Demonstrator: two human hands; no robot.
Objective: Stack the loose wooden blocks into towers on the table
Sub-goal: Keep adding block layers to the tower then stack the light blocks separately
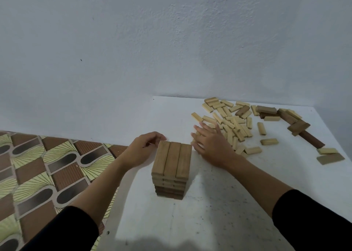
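A pale wall (171,41) backs the white table (209,212), with patterned floor (47,165) at nine o'clock. The tower (173,159) stands mid-table, three blocks across its top layer. From it, the loose blocks (234,125) sprawl at one to two o'clock, with darker blocks (266,110) further out towards three. The right hand (211,142) lies spread, fingers straight, over the near edge of the loose blocks. The left hand (144,148) curls at the tower's eleven o'clock top corner; whether it pinches anything cannot be told.
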